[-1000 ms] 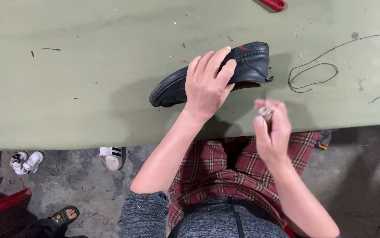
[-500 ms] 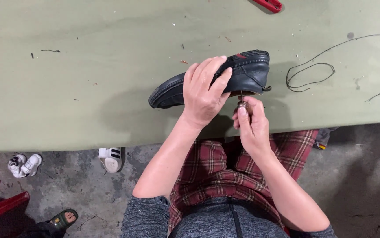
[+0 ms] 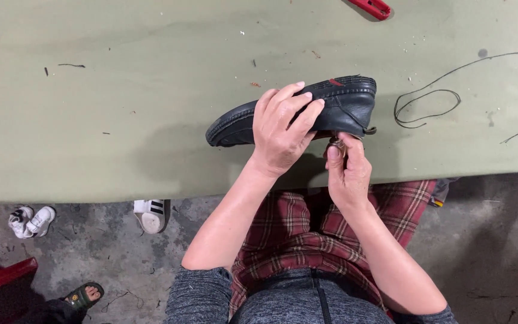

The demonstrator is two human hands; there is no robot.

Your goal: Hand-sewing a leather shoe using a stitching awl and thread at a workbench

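A black leather shoe (image 3: 349, 105) lies on its side over the near edge of the olive-green table (image 3: 121, 120). My left hand (image 3: 283, 129) is wrapped over the shoe's middle and grips it. My right hand (image 3: 348, 171) is just below the shoe's near side, fingers pinched around a small metallic object (image 3: 336, 143) that touches the shoe. What that object is cannot be made out.
A loop of black thread (image 3: 427, 105) lies on the table right of the shoe. A red tool (image 3: 374, 7) sits at the far edge. Below the table are a white sneaker (image 3: 151, 215), small white shoes (image 3: 30, 221), a sandalled foot (image 3: 85, 295) and a red frame (image 3: 1, 279).
My right hand rose from my lap up to the shoe's near side with the small object. My left hand shifted the shoe slightly to the right and kept its grip.
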